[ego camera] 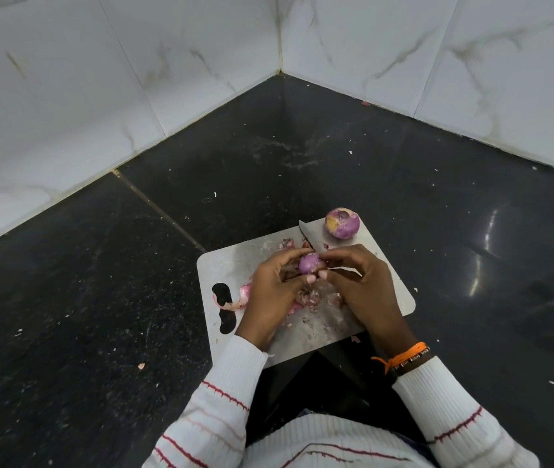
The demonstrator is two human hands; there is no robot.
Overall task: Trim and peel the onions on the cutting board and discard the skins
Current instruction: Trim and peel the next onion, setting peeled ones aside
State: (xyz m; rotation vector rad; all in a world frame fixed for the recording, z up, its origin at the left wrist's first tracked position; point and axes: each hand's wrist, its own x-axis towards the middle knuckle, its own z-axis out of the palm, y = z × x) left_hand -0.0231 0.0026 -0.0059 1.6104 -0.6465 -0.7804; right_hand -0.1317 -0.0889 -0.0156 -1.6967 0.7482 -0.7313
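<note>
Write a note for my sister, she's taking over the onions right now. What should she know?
Left hand and right hand: both have a grip on the small purple peeled onion, held just above the grey metal cutting board.
The bigger round purple onion sits on the board's far corner, looking mostly peeled.
The steel knife blade lies on the board beside it.
Pink papery onion skins are scattered under the hands and near the board's handle hole.
Done: most peeling.
Left: finish the small onion, then discard the skins.
</note>
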